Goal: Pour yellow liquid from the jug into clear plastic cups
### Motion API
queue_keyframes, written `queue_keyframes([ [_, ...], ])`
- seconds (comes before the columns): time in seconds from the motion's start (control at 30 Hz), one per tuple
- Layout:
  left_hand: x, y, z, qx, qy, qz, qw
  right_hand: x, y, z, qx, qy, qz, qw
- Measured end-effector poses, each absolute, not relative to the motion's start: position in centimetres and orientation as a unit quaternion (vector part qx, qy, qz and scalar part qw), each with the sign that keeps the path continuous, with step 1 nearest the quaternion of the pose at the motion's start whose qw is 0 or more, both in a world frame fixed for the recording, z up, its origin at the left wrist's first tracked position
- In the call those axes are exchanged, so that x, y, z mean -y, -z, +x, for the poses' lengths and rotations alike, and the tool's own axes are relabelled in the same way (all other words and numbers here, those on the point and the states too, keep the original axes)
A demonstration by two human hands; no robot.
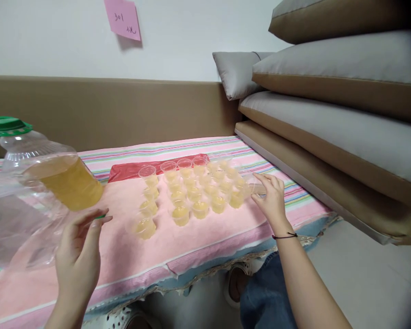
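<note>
My left hand (80, 256) is pinched around a small green thing (101, 216), mostly hidden by the fingers, at the left of the pink towel (113, 256). On the right, my right hand (271, 197) grips a clear plastic cup (255, 186) between thumb and fingers, beside the last column of filled cups. Several small clear cups of yellow liquid (181, 214) stand upright in rows on the towel. A separate column of such cups (146, 227) is nearer my left hand.
A large clear jug with a green cap (68, 178), partly filled with yellow liquid, is at the left. In front of it is a clear plastic container (17, 219). A red plastic bag (130, 170) lies behind the cups. Stacked grey-brown cushions (332, 105) border the right side.
</note>
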State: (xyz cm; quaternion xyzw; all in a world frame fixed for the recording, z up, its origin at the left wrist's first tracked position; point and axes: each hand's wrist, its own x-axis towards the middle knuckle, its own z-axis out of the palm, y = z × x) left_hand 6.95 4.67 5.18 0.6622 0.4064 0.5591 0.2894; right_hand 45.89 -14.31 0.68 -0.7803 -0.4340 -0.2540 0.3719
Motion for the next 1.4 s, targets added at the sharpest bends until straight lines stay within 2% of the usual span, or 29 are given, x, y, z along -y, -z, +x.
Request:
queue_keyframes([
  [0.73, -4.7, -5.0, 6.6, -0.402, -0.562, 0.666, 0.283, 13.7, -1.8, 44.8, 0.483, 0.329, -0.767, 0.266],
  [1.4, -4.8, -5.1, 6.5, -0.394, -0.569, 0.662, 0.287, 13.6, -1.5, 45.3, 0.492, 0.359, -0.755, 0.245],
])
